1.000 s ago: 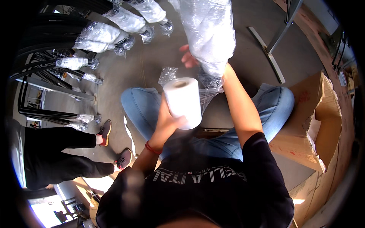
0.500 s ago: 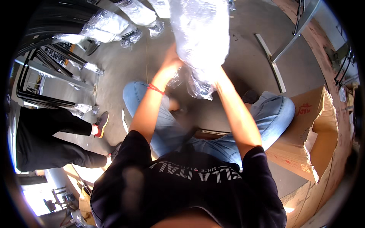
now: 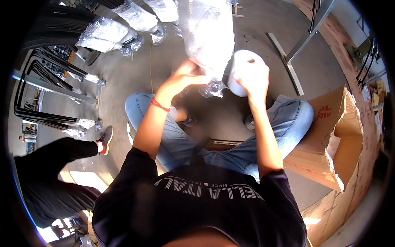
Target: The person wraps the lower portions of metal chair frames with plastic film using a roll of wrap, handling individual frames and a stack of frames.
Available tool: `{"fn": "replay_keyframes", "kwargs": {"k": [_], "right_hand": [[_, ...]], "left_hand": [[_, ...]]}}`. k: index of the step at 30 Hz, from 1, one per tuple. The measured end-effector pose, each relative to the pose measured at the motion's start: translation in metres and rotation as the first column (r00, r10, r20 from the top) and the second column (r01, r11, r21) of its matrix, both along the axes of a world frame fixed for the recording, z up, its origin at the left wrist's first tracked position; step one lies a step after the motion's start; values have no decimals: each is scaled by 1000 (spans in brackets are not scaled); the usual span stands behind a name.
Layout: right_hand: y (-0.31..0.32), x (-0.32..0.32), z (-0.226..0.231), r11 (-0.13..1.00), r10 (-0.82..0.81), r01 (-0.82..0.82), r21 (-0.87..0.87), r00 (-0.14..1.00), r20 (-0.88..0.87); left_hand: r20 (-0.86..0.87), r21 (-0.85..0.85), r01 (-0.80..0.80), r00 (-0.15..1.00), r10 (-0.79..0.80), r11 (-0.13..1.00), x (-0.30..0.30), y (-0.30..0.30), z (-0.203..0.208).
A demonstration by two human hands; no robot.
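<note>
A long bundle wrapped in clear plastic film (image 3: 207,37) hangs down from the top middle, its lower end glaring white and gathered into a crinkled film tail. My left hand (image 3: 185,79), with a red string on the wrist, grips this lower end from the left; the thumb lies across the front and the other fingers are partly hidden behind it. Just right of the bundle, my right hand (image 3: 257,85) is closed around a white roll of stretch wrap (image 3: 239,65), its core hole facing up. Bright light washes out the roll and the fingers on it.
More film-wrapped ends (image 3: 109,35) of black bars hang at upper left. Bent black tubes (image 3: 45,113) rest on a rack at left. A person in black trousers (image 3: 57,164) stands there. A torn cardboard box (image 3: 310,140) sits beside my right knee; a metal stand (image 3: 286,64) is behind it.
My right hand has come away from beneath the bundle to its right, and the white roll now shows in it. The bundle sits slightly further left. The person at left has shifted their legs.
</note>
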State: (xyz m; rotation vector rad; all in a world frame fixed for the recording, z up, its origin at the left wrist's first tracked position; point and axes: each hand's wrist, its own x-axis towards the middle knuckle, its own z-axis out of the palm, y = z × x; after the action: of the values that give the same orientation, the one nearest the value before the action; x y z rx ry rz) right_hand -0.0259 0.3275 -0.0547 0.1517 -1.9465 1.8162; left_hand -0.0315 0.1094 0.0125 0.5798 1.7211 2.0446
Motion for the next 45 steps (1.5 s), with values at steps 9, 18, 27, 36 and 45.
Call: {"fn": "replay_keyframes", "kwargs": {"k": [9, 18, 27, 36, 45], "right_hand": [[-23, 109, 7, 921, 373, -361, -149, 926, 63], [-57, 99, 24, 690, 547, -474, -547, 837, -34], [-46, 98, 40, 640, 544, -374, -671, 838, 52], [-26, 99, 52, 777, 471, -315, -546, 865, 171], [-25, 108, 46, 638, 429, -184, -748, 892, 146]], "left_hand": [[-221, 19, -120, 968, 121, 993, -15, 28, -34], [-239, 80, -10, 971, 29, 997, -18, 25, -44], [-216, 122, -267, 933, 289, 956, 29, 42, -25], [-726, -78, -613, 575, 376, 786, 19, 72, -71], [-469, 35, -687, 630, 619, 726, 12, 111, -92]]}}
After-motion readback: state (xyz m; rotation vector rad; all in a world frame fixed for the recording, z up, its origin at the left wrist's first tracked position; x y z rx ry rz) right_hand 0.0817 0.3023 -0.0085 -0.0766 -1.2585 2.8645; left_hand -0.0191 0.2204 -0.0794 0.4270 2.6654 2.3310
